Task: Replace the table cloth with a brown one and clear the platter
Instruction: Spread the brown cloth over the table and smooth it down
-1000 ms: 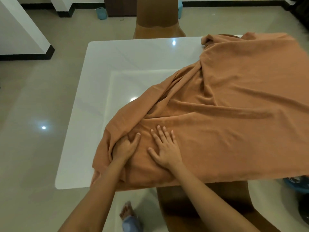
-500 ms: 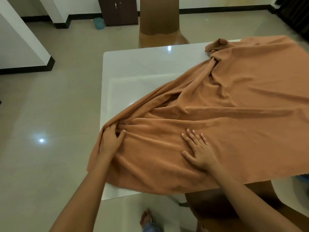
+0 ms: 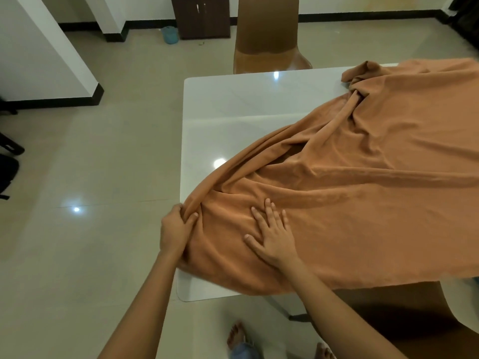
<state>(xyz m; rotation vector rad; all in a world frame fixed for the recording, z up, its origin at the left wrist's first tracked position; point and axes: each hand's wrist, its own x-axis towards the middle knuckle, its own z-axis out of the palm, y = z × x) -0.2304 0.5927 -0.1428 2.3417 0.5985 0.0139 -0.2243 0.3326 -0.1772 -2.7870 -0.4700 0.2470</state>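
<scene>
A pale tiled floor (image 3: 90,255) fills the left half of the view, with ceiling lights reflected in it. On it stands a glossy white table (image 3: 233,104) whose far-left part and near-left corner are bare. The brown cloth (image 3: 363,203) covers the right and near parts of the table. It lies rumpled in long folds that run from a bunched knot at the far edge to the table's left edge, and its near hem droops a little over the near side.

A white wall (image 3: 39,53) with a black skirting juts in on the far left. A brown chair (image 3: 267,35) is pushed up to the far side of the table. A second brown chair (image 3: 388,320) sits at the near side, its seat partly under the cloth's hem. A dark cabinet (image 3: 202,16) stands against the far wall, with a small blue bucket (image 3: 169,35) just beside it on the left. Dark shapes at the left edge are too cut off to name.

The right hand (image 3: 274,237) lies flat on the cloth near the table's left end, fingers straight and spread wide. The left hand (image 3: 176,229) is at the table's left edge, fingers and thumb curled round a gathered fold of the cloth. A bare foot (image 3: 237,335) shows on the floor below.
</scene>
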